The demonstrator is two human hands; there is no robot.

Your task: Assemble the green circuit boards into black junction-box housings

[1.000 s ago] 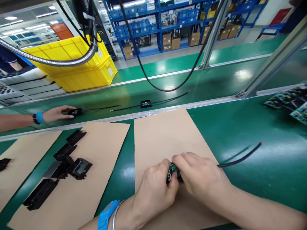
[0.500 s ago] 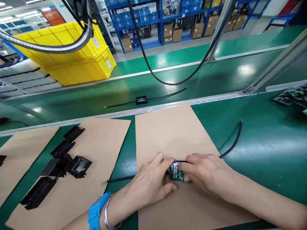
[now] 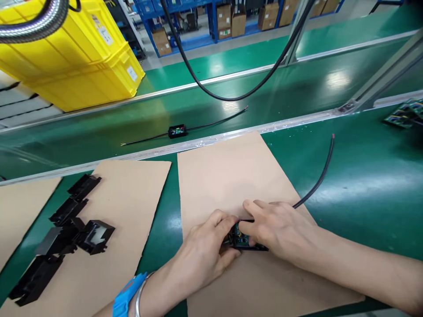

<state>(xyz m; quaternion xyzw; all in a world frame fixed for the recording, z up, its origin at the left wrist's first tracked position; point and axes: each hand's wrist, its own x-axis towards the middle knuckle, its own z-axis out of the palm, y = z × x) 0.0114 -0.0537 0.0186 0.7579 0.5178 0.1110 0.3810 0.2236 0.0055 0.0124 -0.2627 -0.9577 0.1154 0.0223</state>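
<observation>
Left hand (image 3: 206, 241) and right hand (image 3: 277, 225) close in on one small black case (image 3: 253, 248)

The left hand grips the near-left end of the case between thumb and fingers, the thumb at its lower edge and the fingertips at its upper corner. The right hand comes in from the other side, its bent fingers resting on the green circuit board (image 3: 242, 241) that sits in the case (whether that hand also pinches anything, I cannot tell, since its own fingers cover the spot). The case lies right under the grip, on a cardboard sheet (image 3: 221, 180).

Just past the right hand, a thick black cable (image 3: 322, 176) curves up and away over the green tabletop (image 3: 363, 185); where it begins is hidden behind the hand. Below and left of the grip, the left wrist wears a blue band (image 3: 127, 295) and a silver bangle (image 3: 139, 296).

Well to the left of the grip, black housings (image 3: 57, 240) lie clustered on a second cardboard sheet (image 3: 135, 198), one showing a pale patch inside. Beyond the grip, across a metal rail (image 3: 145, 154), rests another cased board (image 3: 177, 130) with a thin lead running out each side. Farther off to the left stand yellow crates (image 3: 82, 81); far to the right lie more circuit boards (image 3: 405, 113).
</observation>
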